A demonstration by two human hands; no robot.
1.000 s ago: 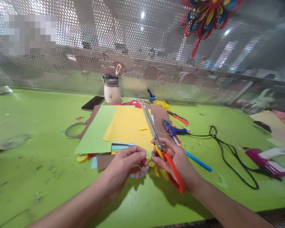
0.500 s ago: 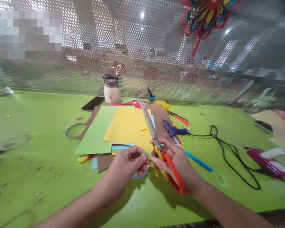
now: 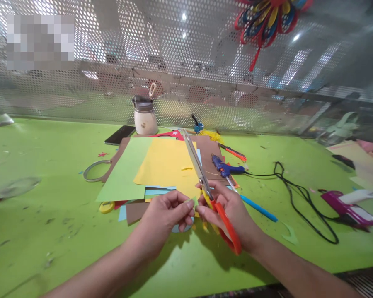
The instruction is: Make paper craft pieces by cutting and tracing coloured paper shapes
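Green scrap (image 3: 195, 201), pinched in left hand (image 3: 166, 211) beside right hand (image 3: 233, 212) | scissors (image 3: 207, 189), gripped in right hand, blades over yellow sheet (image 3: 163, 163) | slack pinch could drop scrap; dipping blades might nick sheet

My scissors (image 3: 207, 191) have shiny metal blades (image 3: 193, 155) and smooth plastic handles (image 3: 229, 224); the paper sheets (image 3: 166, 161) look matt, the phone (image 3: 120, 135) glossy, the surface (image 3: 65, 231) smooth.

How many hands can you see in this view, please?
2: the left hand, left of centre, pinching a small green scrap, and the right hand, right of centre, holding the scissors. Any behind the mesh screen may be hidden.
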